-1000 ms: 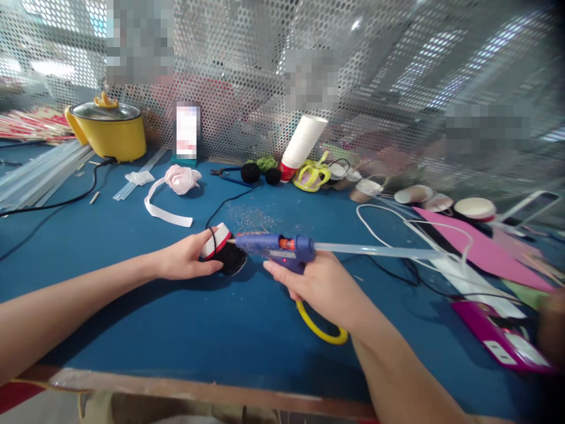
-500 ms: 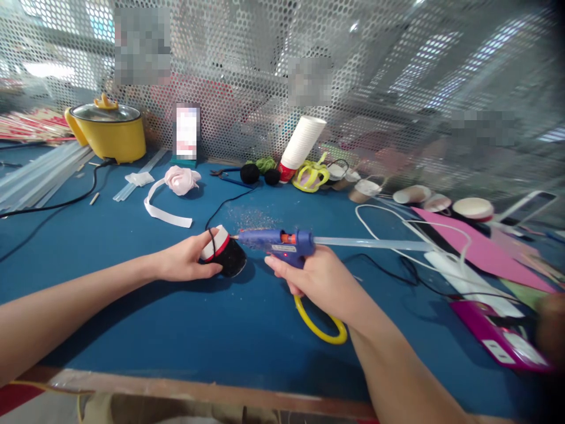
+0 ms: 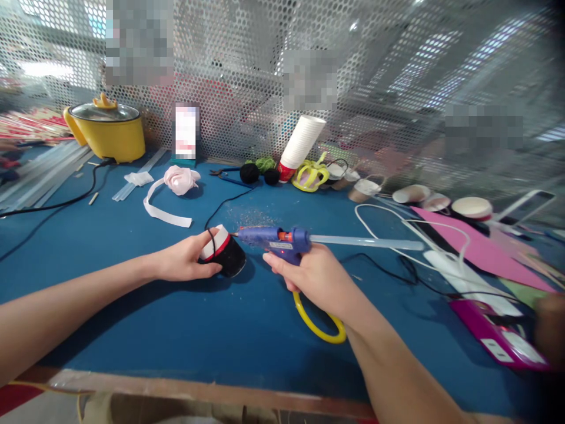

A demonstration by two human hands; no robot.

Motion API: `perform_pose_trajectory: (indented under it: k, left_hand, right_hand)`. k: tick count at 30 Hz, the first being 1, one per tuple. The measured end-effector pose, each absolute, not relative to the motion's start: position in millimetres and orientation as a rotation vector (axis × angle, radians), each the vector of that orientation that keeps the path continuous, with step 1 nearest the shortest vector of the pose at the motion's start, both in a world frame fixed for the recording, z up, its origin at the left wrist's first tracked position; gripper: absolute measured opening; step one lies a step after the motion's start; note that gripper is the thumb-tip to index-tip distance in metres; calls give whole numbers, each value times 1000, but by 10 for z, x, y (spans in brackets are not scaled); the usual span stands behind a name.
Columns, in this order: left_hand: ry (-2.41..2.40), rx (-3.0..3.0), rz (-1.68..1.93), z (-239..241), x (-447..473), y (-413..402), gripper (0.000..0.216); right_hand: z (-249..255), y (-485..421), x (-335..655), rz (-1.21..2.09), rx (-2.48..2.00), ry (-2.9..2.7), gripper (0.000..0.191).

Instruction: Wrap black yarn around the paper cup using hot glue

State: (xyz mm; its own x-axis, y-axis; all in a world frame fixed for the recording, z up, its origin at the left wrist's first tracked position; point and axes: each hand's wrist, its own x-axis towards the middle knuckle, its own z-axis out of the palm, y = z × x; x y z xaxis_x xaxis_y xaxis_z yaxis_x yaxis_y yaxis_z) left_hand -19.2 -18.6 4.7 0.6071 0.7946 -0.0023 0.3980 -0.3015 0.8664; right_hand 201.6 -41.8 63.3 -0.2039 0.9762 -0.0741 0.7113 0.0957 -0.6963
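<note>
My left hand (image 3: 192, 259) is closed around a paper cup (image 3: 229, 259) lying tilted on the blue table; the cup is white and red toward one end and covered in black at the other. A strand of black yarn (image 3: 227, 202) runs from the cup back to a black yarn ball (image 3: 249, 173). In my right hand (image 3: 315, 274) is a blue hot glue gun (image 3: 269, 238), its nozzle at the cup's red band. A clear glue stick (image 3: 366, 241) juts from its rear. Below my right hand shows a yellow loop handle (image 3: 320, 324), partly hidden.
A yellow electric pot (image 3: 115, 138) stands at the back left near loose glue sticks (image 3: 48, 174). A pale pink fabric flower (image 3: 180, 179) with white ribbon lies nearby. Stacked paper cups (image 3: 302, 144) lean at the back. Cables, pink sheets (image 3: 468, 235) and a magenta power strip (image 3: 498, 335) occupy the right.
The glue gun and my right hand have shifted very slightly left. My left hand keeps its hold on the cup. Something dark and blurred has appeared at the far left edge.
</note>
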Motion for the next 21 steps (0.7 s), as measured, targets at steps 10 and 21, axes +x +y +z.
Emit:
perform_pose_trajectory:
  k: [10, 21]
  left_hand:
    - [951, 1917, 544, 52, -198, -184, 34]
    - [938, 1941, 544, 63, -196, -185, 32]
  right_hand:
    - [652, -431, 2021, 873, -1651, -1990, 19]
    - [647, -434, 2035, 896, -1638, -1995, 20]
